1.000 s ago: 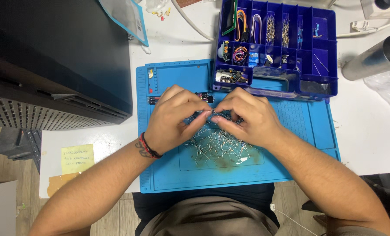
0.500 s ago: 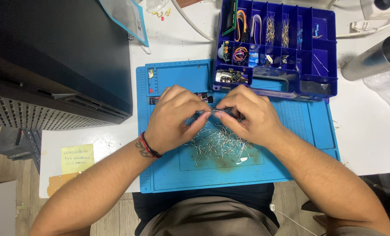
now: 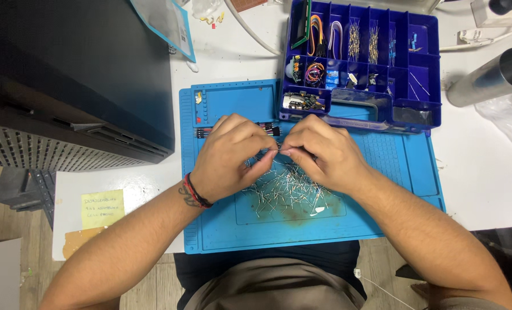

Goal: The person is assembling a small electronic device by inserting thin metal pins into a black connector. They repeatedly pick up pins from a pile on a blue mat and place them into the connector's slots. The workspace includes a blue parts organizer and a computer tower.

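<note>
Head view looks straight down at two bare forearms that reach forward over a blue work mat (image 3: pixel 221 229) lying on a white surface (image 3: pixel 485 183). Nearest the body, on the mat's recessed middle, lies a loose heap of thin metal-legged components (image 3: pixel 284 192), their leads pointing every way. Just above the heap the two hands meet. The left hand (image 3: pixel 230 155), with dark bands at the wrist, and the right hand (image 3: pixel 325 155) each pinch narrow, fingertips closed on one small wire-legged part (image 3: pixel 280 150) held between them. The part sits slightly above the heap, at the middle of the mat. Its long axis seems to run left to right, from one pinch to the other, roughly level; it is too small to tell more.

My judgement is that the risk lies in the thin leads: an uneven pull or twist between the two pinches could bend or snap one, and a slip would drop the part into the heap, where it would be hard to pick out again. A sleeve or wrist brushing the heap could also scatter it off the mat.

Farther off, jumper wires (image 3: pixel 267 127) lie just beyond the fingers. Past them, a dark blue compartment box (image 3: pixel 428 74) of small parts overlaps the mat's far edge, with a metal cylinder (image 3: pixel 491 77) to its right and a large black case (image 3: pixel 78 74) to the left.
</note>
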